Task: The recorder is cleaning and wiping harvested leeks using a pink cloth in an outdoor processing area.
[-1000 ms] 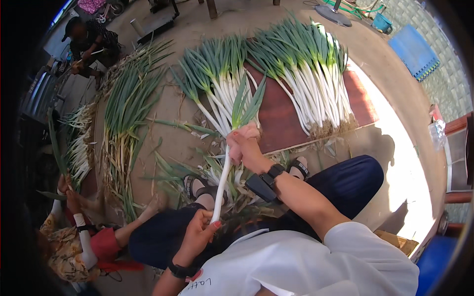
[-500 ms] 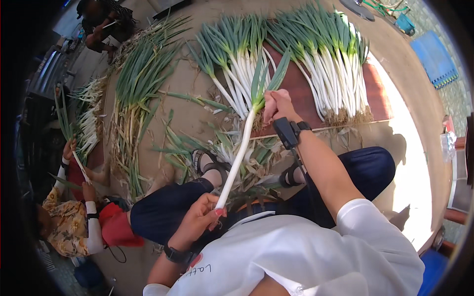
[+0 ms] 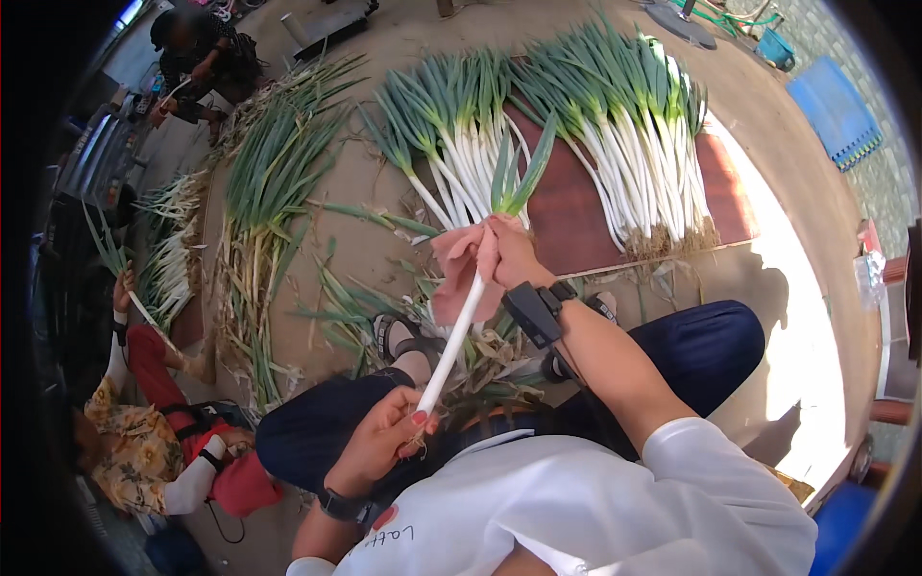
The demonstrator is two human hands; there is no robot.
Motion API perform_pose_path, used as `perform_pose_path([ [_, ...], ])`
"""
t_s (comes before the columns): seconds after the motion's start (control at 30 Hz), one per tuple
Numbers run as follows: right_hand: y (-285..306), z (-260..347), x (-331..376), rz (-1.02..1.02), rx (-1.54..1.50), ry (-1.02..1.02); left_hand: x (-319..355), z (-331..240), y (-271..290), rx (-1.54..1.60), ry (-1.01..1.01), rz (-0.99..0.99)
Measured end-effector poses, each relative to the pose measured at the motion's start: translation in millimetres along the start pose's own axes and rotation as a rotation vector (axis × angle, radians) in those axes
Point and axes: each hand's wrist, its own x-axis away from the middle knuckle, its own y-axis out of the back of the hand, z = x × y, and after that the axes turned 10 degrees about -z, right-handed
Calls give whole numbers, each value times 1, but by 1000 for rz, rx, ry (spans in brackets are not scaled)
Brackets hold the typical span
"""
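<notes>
A single long green onion (image 3: pixel 449 360) slants across in front of me, green leaves at the far end, roots towards me. My left hand (image 3: pixel 382 432) is closed around its white root end, with a few root threads showing under the fingers. Farther up, my right hand (image 3: pixel 507 250) grips a pink cloth (image 3: pixel 458 252) wrapped about the stalk just below the leaves. Part of the cloth hangs loose to the left of the stalk. Beyond my hands lies a bundle of cleaned green onions (image 3: pixel 471 134); a second bundle (image 3: pixel 643 144) rests to its right on a reddish-brown board (image 3: pixel 567 226).
Peeled leaves (image 3: pixel 360 307) litter the ground by my feet. Untrimmed green onions (image 3: pixel 269 182) lie in a long pile at left. One co-worker (image 3: pixel 134 442) sits at lower left holding a green onion; another person (image 3: pixel 197 62) crouches at far left. A blue crate (image 3: pixel 834 113) stands far right.
My right hand has come down from beside the leaves, and the pink cloth now wraps the stalk and hangs open. My left hand keeps its hold. The co-worker at left has shifted an arm.
</notes>
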Motion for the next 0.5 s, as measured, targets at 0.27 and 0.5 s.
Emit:
perform_pose_path([
  [0.27, -12, -9, -9, 208, -45, 185, -20, 9, -1, 715, 200, 163],
  [0.5, -16, -64, 69, 67, 131, -109, -85, 17, 13, 886, 373, 169],
])
